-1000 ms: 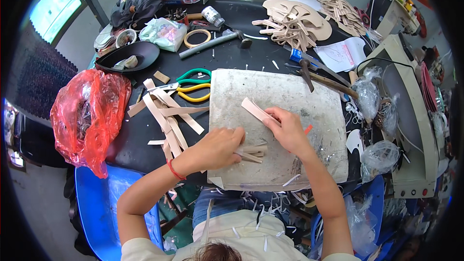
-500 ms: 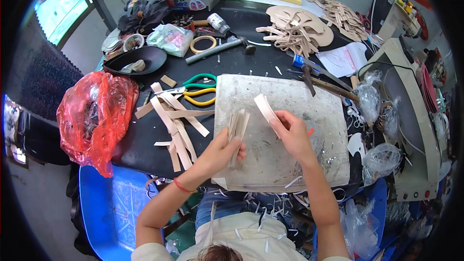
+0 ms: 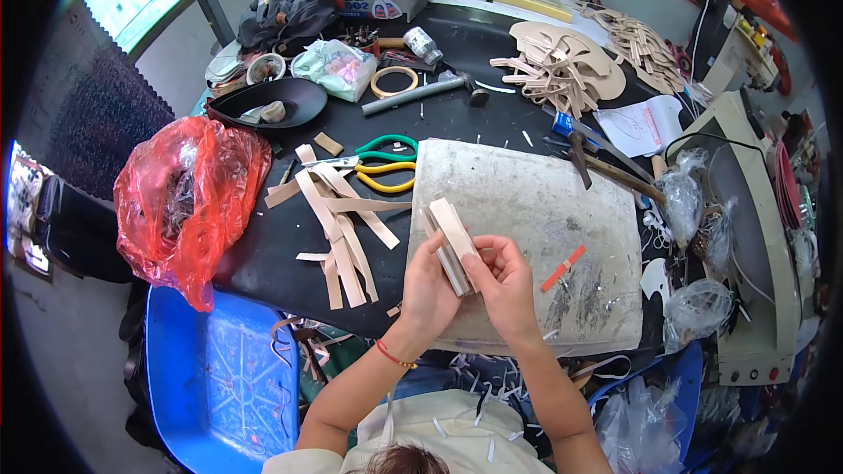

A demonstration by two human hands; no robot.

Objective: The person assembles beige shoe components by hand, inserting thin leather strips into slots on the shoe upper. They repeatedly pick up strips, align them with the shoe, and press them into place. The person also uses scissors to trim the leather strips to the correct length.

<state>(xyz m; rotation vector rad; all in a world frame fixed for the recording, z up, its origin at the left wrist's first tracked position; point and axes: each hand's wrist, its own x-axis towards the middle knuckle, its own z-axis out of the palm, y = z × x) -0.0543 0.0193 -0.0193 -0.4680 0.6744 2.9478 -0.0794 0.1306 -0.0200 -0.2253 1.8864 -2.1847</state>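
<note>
A stack of strips (image 3: 453, 244) was pinched between the left hand (image 3: 428, 285) and right hand (image 3: 505, 285) above the slab (image 3: 562, 211); a loosened pinch could have scattered it.

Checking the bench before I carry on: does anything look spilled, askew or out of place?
Pale offcut slivers lie scattered off the bench's front edge. The loose tan leather strips lie crisscrossed, not stacked. Both hands, left hand and right hand, hold a neat bundle of tan strips.

bright, even daylight | soft shadows | sharp centre | fisheye bending, dark rim
</note>
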